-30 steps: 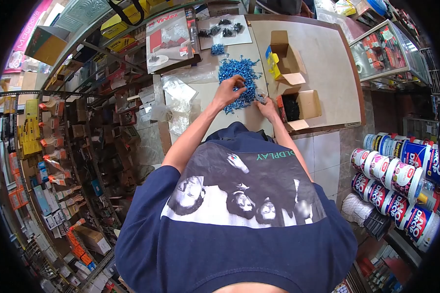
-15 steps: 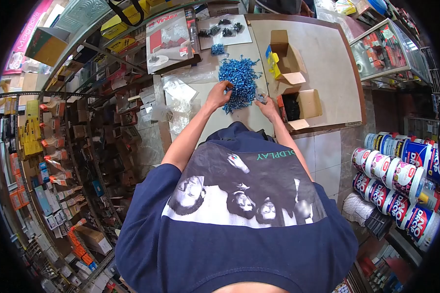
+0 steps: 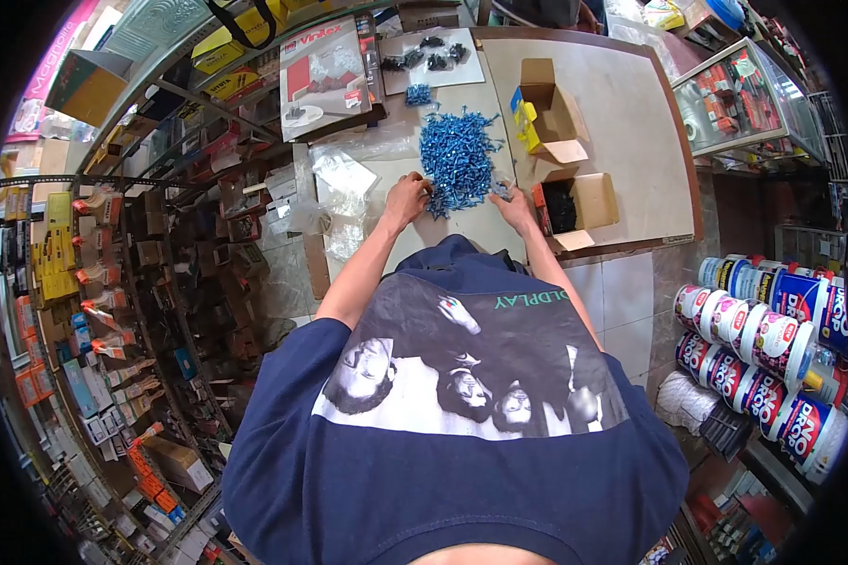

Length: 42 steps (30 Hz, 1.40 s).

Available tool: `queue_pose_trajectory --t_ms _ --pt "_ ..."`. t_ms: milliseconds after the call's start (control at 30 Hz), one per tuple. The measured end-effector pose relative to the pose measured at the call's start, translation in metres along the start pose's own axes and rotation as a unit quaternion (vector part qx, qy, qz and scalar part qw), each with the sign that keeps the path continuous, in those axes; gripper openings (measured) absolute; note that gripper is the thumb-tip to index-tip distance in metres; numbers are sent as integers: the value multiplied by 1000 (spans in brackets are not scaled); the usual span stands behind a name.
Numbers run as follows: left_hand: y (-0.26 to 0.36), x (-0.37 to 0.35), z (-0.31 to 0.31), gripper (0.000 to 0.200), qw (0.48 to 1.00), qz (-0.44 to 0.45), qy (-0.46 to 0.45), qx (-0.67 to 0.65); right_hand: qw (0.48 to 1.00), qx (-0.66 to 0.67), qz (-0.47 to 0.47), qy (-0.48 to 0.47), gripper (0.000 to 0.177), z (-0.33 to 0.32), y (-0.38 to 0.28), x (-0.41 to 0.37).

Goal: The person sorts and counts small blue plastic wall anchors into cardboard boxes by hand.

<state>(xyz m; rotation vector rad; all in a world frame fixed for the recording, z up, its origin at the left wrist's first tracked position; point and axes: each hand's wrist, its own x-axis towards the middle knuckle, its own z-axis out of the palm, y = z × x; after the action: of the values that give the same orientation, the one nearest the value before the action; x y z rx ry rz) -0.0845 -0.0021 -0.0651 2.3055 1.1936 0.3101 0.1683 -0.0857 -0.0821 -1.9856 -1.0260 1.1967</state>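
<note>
A heap of small blue pieces (image 3: pixel 459 158), screws or wall plugs by their look, is spread on the pale table in front of me. At its lower left edge is my left hand (image 3: pixel 407 201), fingers curled in against the pieces. Whatever they pinch is too small to make out. On the heap's right side, my right hand (image 3: pixel 515 209) grips a small clear plastic bag (image 3: pixel 501 189) between thumb and fingers. The bag's contents cannot be told. Beyond the heap lies a small packed bag of blue pieces (image 3: pixel 418 95).
Right of the heap are two open cardboard boxes, one with yellow tape (image 3: pixel 548 113) and one holding dark items (image 3: pixel 578 209). Clear plastic bags (image 3: pixel 347 179) lie to the left. A Vinlex box (image 3: pixel 325 80) and a white board with black packets (image 3: pixel 433 58) sit at the back.
My left hand has drawn back from over the heap, down and left to its edge. The right hand stays at the heap's right side with the bag.
</note>
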Motion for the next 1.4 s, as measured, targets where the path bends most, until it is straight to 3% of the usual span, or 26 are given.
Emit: queue_pose_trajectory --t_ms 333,400,467,533,667,767,900,967,1167,1400 --pt "12 10 -18 14 993 -88 19 -75 1000 10 -11 -4 48 3 13 11" --pt "29 24 -26 15 992 -18 27 -123 1000 15 -2 -24 49 4 17 15" --pt "50 38 -28 14 988 -1 20 -154 999 20 6 -41 50 3 17 15" --pt "71 52 -28 15 983 87 22 -162 999 32 -19 -23 48 4 16 13" --pt "99 71 -19 16 981 129 2 -142 998 31 -43 21 41 12 31 18" --pt "104 79 -14 22 977 150 -74 -129 996 69 -62 5 42 12 37 24" --pt "98 68 -15 27 979 157 -10 -127 999 39 -35 -2 45 2 6 5" --pt "79 60 -16 31 985 67 -14 -159 1000 17 -7 7 47 2 4 1" --pt "6 23 -10 25 995 -54 -15 -80 999 34 -29 -2 56 3 12 9" --pt "-6 2 -6 27 994 -47 -24 -98 1000 26 -12 -11 57 3 14 11"
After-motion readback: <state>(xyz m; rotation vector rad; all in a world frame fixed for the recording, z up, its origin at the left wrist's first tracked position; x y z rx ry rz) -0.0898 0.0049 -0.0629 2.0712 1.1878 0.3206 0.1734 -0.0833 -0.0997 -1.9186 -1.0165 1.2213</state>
